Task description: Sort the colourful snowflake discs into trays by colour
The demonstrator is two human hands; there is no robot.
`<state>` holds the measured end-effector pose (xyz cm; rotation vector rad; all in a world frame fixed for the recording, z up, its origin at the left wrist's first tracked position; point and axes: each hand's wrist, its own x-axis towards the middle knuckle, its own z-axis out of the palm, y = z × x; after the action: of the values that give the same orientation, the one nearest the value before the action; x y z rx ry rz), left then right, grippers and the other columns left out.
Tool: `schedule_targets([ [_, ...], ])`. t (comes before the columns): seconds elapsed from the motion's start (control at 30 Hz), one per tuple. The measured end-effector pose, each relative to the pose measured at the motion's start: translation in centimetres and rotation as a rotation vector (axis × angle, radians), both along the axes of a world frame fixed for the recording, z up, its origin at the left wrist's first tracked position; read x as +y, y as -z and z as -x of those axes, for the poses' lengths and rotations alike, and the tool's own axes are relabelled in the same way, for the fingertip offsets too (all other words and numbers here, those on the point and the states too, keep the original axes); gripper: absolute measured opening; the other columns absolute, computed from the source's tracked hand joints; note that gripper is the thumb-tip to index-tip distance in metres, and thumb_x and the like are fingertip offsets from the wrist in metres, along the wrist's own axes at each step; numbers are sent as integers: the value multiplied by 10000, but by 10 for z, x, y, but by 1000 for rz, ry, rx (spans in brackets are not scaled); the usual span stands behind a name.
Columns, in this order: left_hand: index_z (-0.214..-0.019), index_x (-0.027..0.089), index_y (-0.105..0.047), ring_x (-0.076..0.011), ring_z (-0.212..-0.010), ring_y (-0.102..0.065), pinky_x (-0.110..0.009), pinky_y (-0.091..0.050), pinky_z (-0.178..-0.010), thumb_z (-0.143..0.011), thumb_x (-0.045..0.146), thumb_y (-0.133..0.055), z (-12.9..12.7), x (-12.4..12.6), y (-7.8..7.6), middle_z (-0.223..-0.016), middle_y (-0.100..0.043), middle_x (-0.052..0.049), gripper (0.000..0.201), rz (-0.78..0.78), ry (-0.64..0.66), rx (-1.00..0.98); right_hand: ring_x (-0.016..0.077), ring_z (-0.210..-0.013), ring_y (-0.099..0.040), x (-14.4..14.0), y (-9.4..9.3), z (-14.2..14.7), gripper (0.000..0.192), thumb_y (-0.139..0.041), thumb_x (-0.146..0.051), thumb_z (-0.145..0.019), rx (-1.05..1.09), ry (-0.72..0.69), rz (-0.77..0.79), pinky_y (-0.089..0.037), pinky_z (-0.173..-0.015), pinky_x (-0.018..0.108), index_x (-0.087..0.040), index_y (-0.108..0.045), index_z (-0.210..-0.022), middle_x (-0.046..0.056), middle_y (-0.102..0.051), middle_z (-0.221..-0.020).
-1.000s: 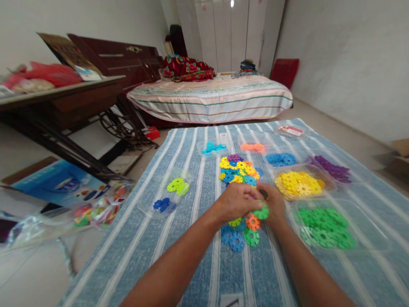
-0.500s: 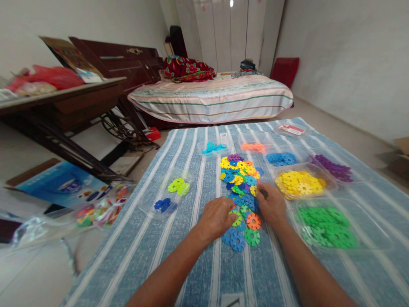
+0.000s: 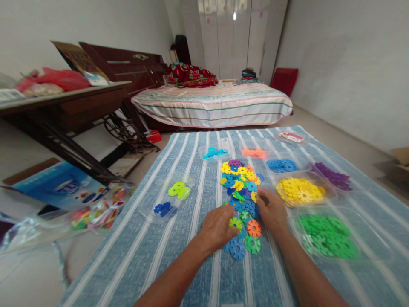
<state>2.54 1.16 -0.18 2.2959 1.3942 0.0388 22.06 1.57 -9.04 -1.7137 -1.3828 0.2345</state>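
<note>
We've got a desk (image 3: 271, 277) draped in blue-and-white striped cloth, with a clear plastic box (image 3: 370, 233) of green flower-shaped discs (image 3: 332, 238) on our right and a long heap of multicoloured flower-shaped plastic discs (image 3: 243, 209) mid-desk. Our left hand (image 3: 217, 226) curls at the heap's left side and our right hand (image 3: 273, 213) at its right edge, can't tell if either's pinching anything. Tiniest bits: a lime-green notched disc (image 3: 235, 222) by our left thumb, an orange notched disc (image 3: 254, 228) beside it.
</note>
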Motion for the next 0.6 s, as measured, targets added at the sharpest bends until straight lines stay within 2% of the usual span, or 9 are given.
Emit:
schedule_targets([
  [0.23, -676, 165, -519, -121, -623, -502, -210, -318, -541, -646, 203, -568, 6, 9, 10, -611, -526, 33, 70, 193, -51, -289, 225, -883, -589, 0, -2, 0, 302, -476, -300, -747, -5, -1, 5, -443, -807, 368, -192, -648, -971, 62, -677, -944],
  [0.4, -694, 145, -550, -104, -562, -487, -199, -320, -506, -644, 194, -565, 10, 14, 12, -570, -523, 34, 72, 275, -130, -432, 228, -885, -590, 0, -4, 1, 308, -469, -295, -749, -8, 6, 12, -442, -811, 370, -181, -650, -970, 70, -678, -946],
  [0.5, -697, 138, -558, -93, -522, -465, -193, -300, -475, -655, 204, -556, 11, 14, 11, -540, -503, 38, 78, 284, -150, -473, 226, -886, -594, 0, -2, 1, 308, -478, -306, -745, 13, -1, 22, -445, -814, 368, -180, -650, -968, 70, -678, -946],
  [0.6, -704, 138, -579, -86, -504, -450, -192, -303, -472, -671, 221, -543, 14, 13, 1, -531, -496, 41, 96, 232, -166, -485, 224, -893, -595, -1, -1, 0, 312, -480, -313, -745, 24, 1, 36, -445, -821, 366, -180, -649, -970, 69, -676, -950],
])
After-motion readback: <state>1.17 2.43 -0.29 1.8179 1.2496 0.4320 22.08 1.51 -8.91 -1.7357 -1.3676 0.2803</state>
